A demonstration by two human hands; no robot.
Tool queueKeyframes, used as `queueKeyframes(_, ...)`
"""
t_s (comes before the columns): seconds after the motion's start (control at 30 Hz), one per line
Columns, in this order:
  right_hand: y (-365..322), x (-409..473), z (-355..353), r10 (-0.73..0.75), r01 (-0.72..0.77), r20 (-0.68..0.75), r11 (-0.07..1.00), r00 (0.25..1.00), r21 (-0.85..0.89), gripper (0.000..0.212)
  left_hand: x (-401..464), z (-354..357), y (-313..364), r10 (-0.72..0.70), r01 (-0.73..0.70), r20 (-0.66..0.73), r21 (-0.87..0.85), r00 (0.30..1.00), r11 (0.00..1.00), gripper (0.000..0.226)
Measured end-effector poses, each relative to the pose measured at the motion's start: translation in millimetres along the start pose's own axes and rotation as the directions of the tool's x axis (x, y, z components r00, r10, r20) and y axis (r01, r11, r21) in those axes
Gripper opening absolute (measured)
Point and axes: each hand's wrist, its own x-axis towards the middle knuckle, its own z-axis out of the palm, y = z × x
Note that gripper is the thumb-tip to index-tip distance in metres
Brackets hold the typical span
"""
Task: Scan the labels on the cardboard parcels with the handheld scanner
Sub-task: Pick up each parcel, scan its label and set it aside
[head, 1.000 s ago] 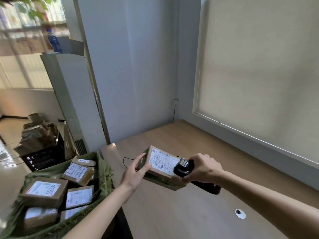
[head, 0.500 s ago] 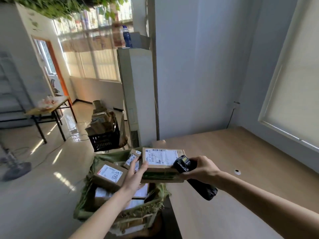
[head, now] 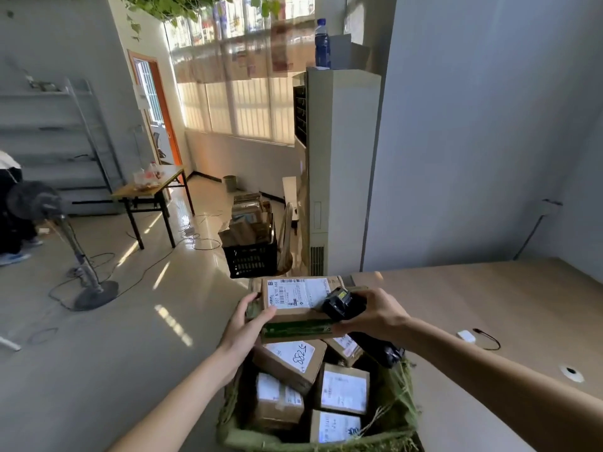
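Note:
A cardboard parcel (head: 298,313) with a white label on top hangs over the green sack (head: 313,443). My left hand (head: 246,322) grips the parcel's left end. My right hand (head: 375,316) holds the black handheld scanner (head: 342,305), its head resting at the parcel's right end beside the label, its handle pointing down behind my wrist. Several labelled cardboard parcels (head: 290,358) lie in the sack below, one marked with handwritten digits.
A wooden table (head: 489,305) lies to the right with a small white device and cable (head: 466,336). Ahead stand a black crate of cardboard (head: 251,259), a white floor-standing air conditioner (head: 336,171), a floor fan (head: 65,243) and a small table (head: 153,190).
Both hands carried the parcel and scanner left, from above the wooden table to above the sack of parcels. My view swung left toward the room.

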Motion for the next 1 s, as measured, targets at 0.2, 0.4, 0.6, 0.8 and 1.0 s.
queueKeyframes(0.2,-12.1,90.6,32.9,0.002,-0.002,0.030,1.000,1.000,-0.011,0.048,79.9,-29.6,-13.2,-0.032,0.032,-0.005,0.029,0.999,0.999,0.065)
queueKeyframes(0.4,4.3,199.7,61.0,0.028,-0.022,0.136,0.999,0.990,-0.043,0.046,177.1,-35.4,-40.3,-0.091,0.093,-0.021,0.069,0.996,0.993,0.061)
queueKeyframes(0.6,36.4,287.0,97.8,0.107,-0.078,0.218,0.987,0.970,-0.140,0.059,258.6,-25.8,-90.7,-0.210,0.212,-0.035,0.087,0.977,0.973,0.058)
queueKeyframes(0.8,66.2,330.6,131.2,0.144,-0.093,0.289,0.979,0.947,-0.183,0.063,297.7,-15.9,-139.4,-0.348,0.353,-0.060,0.123,0.936,0.928,0.063)
queueKeyframes(1.0,66.6,353.6,146.4,0.221,-0.155,0.292,0.960,0.930,-0.232,0.063,326.2,-23.0,-161.8,-0.436,0.452,-0.117,0.242,0.892,0.859,0.046)
